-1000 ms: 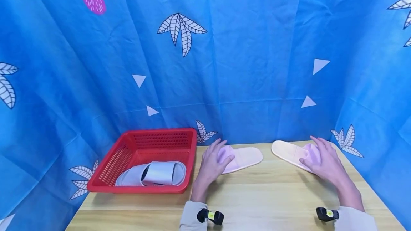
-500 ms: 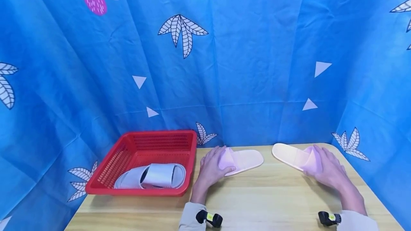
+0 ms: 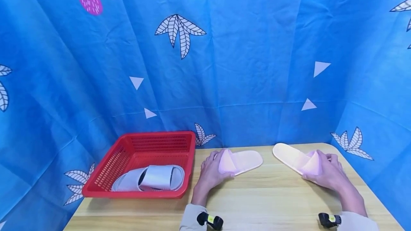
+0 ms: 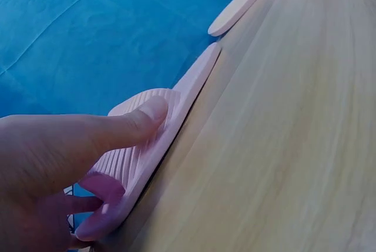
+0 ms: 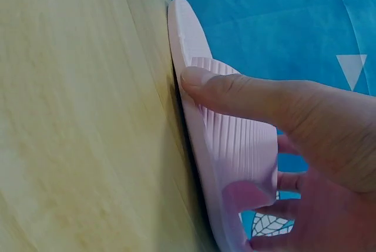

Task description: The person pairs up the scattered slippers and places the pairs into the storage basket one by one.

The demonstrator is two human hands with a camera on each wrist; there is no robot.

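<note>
Pale wood grain covers the table [image 3: 257, 202], where a red perforated plastic basket [image 3: 131, 194] at left holds grey slide slippers [image 3: 158, 176]. Toward the far edge, the left hand [image 3: 211, 171] and right hand [image 3: 330, 174] each have their fingers gripping the ribbed strap, respectively, of the left pink slide slipper [image 3: 247, 160] and right pink slide slipper [image 3: 293, 159], before a blue patterned curtain [image 3: 250, 63].

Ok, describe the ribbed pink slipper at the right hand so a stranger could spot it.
On the pale wooden table, look to the end away from the red plastic basket. There, the person's right hand grips the ribbed pink slipper, farther from that basket than its pink twin.
</note>
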